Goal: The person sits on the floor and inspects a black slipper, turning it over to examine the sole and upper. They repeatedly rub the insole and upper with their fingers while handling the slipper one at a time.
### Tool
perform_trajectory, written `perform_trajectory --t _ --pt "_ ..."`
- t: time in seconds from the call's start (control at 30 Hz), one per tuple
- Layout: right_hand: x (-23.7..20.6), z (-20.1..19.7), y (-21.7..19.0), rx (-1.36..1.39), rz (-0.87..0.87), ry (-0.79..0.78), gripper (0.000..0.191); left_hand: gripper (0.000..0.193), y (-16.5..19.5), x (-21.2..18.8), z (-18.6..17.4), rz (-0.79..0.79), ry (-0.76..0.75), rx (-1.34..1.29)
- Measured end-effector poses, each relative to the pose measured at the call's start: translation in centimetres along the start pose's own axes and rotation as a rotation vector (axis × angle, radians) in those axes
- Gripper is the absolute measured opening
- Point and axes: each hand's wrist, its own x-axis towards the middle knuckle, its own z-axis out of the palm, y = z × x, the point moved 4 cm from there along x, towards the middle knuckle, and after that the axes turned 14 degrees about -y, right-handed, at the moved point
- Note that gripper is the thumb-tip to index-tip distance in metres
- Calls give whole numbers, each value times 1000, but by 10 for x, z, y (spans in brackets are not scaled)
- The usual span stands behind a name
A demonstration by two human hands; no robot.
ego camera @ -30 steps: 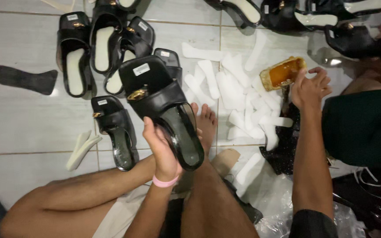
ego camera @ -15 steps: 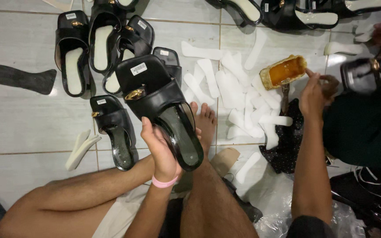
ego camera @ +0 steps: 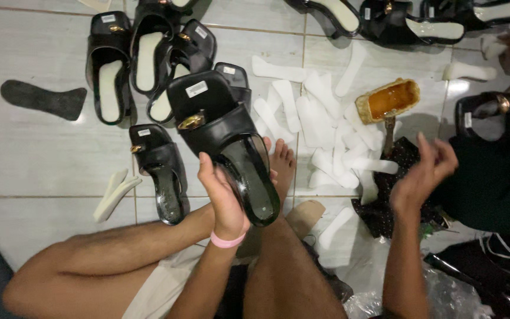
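Note:
My left hand (ego camera: pixel 222 195), with a pink band on its wrist, grips a black sandal (ego camera: pixel 225 124) by the heel end and holds it tilted above my bare foot (ego camera: pixel 281 165). The sandal has a gold buckle and a glossy bare footbed. My right hand (ego camera: pixel 423 174) hovers to the right with fingers apart and nothing visible in it. It is just below a yellow tin of amber glue (ego camera: pixel 388 100). A thin brush handle (ego camera: pixel 389 134) leans down from the tin, apart from the hand.
White insoles (ego camera: pixel 326 106) lie scattered on the tiled floor beside the tin. Several black sandals (ego camera: pixel 110 77) lie upper left, one (ego camera: pixel 160 171) near my knee. A dark sole cutout (ego camera: pixel 42 99) lies far left. Another person in dark green (ego camera: pixel 497 183) sits right with a sandal (ego camera: pixel 491 109).
My right hand has dropped from the glue tin toward me and spread its fingers. The brush now rests against the tin. The sandal in my left hand has barely moved.

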Motion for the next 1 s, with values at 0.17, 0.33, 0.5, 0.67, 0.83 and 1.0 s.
perform_trajectory --t 0.17,0.33,0.5,0.67,0.83,1.0 --pt "-45 8 -113 309 -206 6 54 84 4 0 -1 37 28 1" --pt "-41 41 -192 110 -312 -382 71 77 18 1 12 112 40 -36" --pt "-17 50 -230 110 -378 -368 47 66 30 -1 10 211 341 -233" --pt "-3 55 -248 -87 -464 -348 40 71 44 -3 12 263 151 13" --pt "-6 58 -255 -121 -545 -273 36 77 52 -4 5 232 58 -16" --pt "-8 56 -255 -89 -573 -303 49 80 68 -2 -1 287 146 10"
